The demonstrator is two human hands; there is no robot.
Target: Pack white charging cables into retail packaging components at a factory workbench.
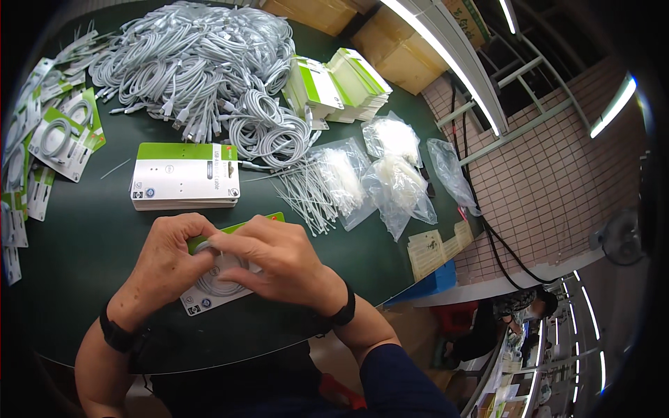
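A pale grey coiled cable (214, 284) is held over a green-and-white printed card (200, 305) at the near side of a dark green tabletop (90, 237).

The coil's upper left edge is pinched between the thumb and forefinger of the left hand (174, 254); it is overlapped by the curved fingers of the right hand (282, 258), whose grip cannot be told. Beyond, the surface is crowded by a neat stack of green-and-white cards (185, 177), a large heap of grey cables (202, 63), loose white plastic ties (306, 198) and clear plastic bags (401, 191). The table is bordered by brown cardboard boxes (398, 49) and pinkish square tiles (529, 167); the room is lit by white tube lights (614, 106), and a person in dark clothing (519, 306) is seen at lower right.
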